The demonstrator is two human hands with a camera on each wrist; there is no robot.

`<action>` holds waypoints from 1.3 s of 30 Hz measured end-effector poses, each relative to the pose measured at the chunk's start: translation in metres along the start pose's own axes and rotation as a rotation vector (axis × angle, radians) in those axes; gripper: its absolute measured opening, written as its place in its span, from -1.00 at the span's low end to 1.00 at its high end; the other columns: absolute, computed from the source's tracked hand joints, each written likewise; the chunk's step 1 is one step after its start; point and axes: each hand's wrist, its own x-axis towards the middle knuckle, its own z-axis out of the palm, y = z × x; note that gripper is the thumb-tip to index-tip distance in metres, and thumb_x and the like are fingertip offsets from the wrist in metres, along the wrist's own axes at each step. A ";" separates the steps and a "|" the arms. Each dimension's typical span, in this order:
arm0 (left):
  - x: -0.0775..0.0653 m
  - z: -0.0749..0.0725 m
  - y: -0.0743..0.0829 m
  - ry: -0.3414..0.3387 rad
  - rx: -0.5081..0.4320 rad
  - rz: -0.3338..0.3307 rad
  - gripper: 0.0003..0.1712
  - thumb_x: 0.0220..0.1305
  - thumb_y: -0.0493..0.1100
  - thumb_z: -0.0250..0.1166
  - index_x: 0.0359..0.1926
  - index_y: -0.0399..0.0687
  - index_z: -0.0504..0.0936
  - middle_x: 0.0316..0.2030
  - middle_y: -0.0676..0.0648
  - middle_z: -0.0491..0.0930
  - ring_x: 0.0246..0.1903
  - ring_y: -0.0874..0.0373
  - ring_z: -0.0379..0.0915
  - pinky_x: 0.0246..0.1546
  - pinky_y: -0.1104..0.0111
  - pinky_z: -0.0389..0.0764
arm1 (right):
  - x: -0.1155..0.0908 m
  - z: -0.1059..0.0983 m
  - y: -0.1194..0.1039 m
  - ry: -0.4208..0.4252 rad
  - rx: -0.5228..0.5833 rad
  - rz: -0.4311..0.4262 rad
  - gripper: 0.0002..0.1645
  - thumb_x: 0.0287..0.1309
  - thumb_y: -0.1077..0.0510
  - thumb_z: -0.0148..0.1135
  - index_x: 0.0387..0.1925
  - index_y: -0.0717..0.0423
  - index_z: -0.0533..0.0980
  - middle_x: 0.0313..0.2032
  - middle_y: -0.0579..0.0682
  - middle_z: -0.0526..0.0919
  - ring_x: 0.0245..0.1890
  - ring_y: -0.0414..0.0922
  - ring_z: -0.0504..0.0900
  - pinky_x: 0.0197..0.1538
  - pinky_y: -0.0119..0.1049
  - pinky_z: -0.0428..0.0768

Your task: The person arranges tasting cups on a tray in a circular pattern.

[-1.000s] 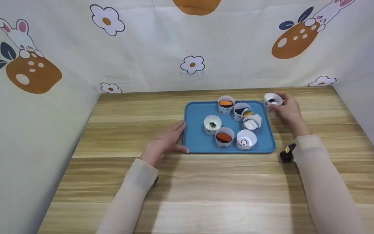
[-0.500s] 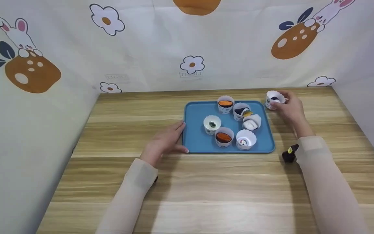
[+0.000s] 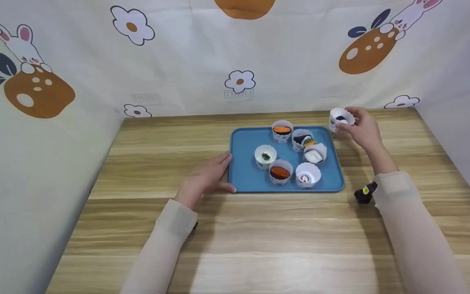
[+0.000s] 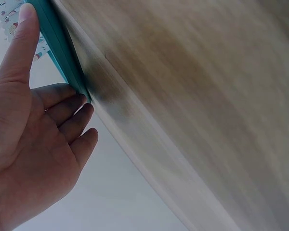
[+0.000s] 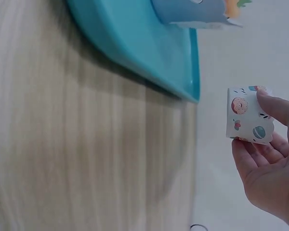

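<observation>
My right hand (image 3: 363, 130) grips a white paper baking cup (image 3: 333, 121) near the back right corner of the blue tray (image 3: 243, 136). A dark and white piece shows inside this cup. The right wrist view has the patterned cup (image 5: 249, 115) between thumb and fingers, raised above the table surface. On the tray's left side, my left hand (image 3: 205, 178) touches the rim; in the left wrist view, the thumb lies along the tray edge (image 4: 62, 43) and the fingertips (image 4: 89, 108) meet its corner.
Several more paper cups stand on the tray, among them one with an orange-topped piece (image 3: 282, 130), one with a red-orange piece (image 3: 280, 173) and one with a green bit (image 3: 265, 156). A patterned curtain (image 3: 186, 61) closes off the wooden table's back edge.
My right hand has raised the paper cup slightly, first drifting right, then back to the left and away. The left hand and tray stay in place.
</observation>
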 end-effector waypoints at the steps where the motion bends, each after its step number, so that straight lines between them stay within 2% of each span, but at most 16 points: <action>1: 0.000 0.000 0.000 -0.001 0.002 -0.002 0.26 0.12 0.30 0.39 0.59 -0.06 -0.13 0.61 -0.06 -0.21 0.59 -0.03 -0.21 0.58 0.12 -0.03 | -0.001 0.000 -0.003 -0.003 0.001 -0.001 -0.19 0.29 0.11 0.30 0.44 0.27 0.20 0.41 0.34 0.30 0.40 0.25 0.34 0.43 0.09 0.37; 18: 0.000 0.002 -0.001 0.011 -0.039 0.014 0.26 0.11 0.24 0.43 0.59 -0.10 -0.10 0.61 -0.10 -0.19 0.59 -0.05 -0.22 0.58 0.10 -0.04 | -0.021 0.017 -0.050 -0.104 0.064 -0.085 -0.21 0.26 0.07 0.34 0.42 0.19 0.25 0.38 0.25 0.36 0.38 0.18 0.40 0.39 0.03 0.43; 32: -0.001 0.002 -0.001 0.013 -0.024 0.012 0.25 0.13 0.27 0.41 0.59 -0.09 -0.10 0.61 -0.11 -0.18 0.59 -0.05 -0.21 0.58 0.10 -0.04 | -0.028 0.061 -0.082 -0.241 0.078 -0.206 -0.27 0.24 0.19 0.35 0.37 0.29 0.30 0.32 0.27 0.44 0.32 0.15 0.46 0.40 0.02 0.42; 39: -0.001 0.001 0.000 -0.001 -0.052 -0.004 0.25 0.14 0.26 0.41 0.60 -0.07 -0.14 0.61 -0.09 -0.20 0.59 -0.04 -0.23 0.58 0.09 -0.04 | -0.027 0.086 -0.093 -0.264 -0.001 -0.197 -0.28 0.23 0.14 0.36 0.37 0.19 0.34 0.34 0.21 0.44 0.36 0.16 0.44 0.39 0.04 0.44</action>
